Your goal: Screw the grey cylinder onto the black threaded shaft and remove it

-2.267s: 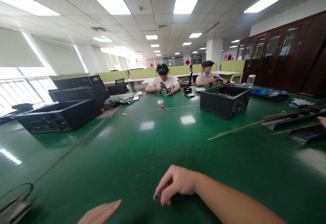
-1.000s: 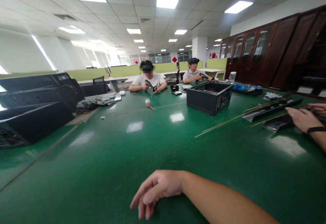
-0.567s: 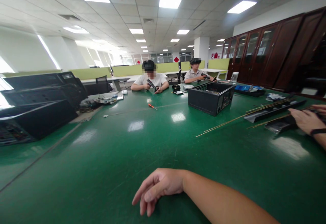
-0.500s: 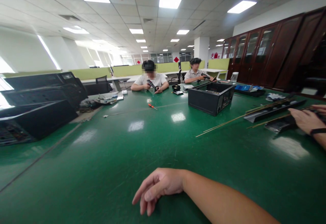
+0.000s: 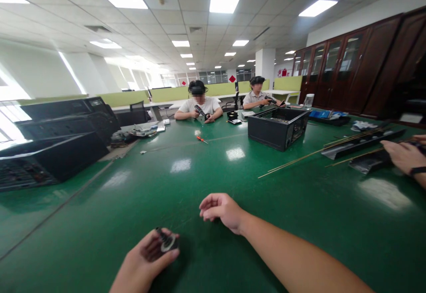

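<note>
At the bottom of the head view, my left hand (image 5: 143, 255) grips a small dark mechanical part (image 5: 168, 243) with a light ring and a black ribbed stem pointing up and left. Its exact kind is not clear. Just beyond and to the right, my right hand (image 5: 221, 211) hovers close over the green table (image 5: 213, 168). Its fingers curl loosely, with a gap between them and the thumb. Nothing shows in this hand, and it is apart from the dark part.
A black computer case (image 5: 278, 126) stands beyond my hands. Farther off lies an orange screwdriver (image 5: 201, 139). More cases (image 5: 60, 151) are at left. Thin brass-coloured rods (image 5: 293, 160) and dark metal channels lie at right, by a co-worker's hand (image 5: 402, 153). Two co-workers sit opposite, holding power drills.
My left hand has come into view at the bottom, holding the dark part. My right hand has moved forward and slightly right, its fingers more curled. The view has shifted slightly.
</note>
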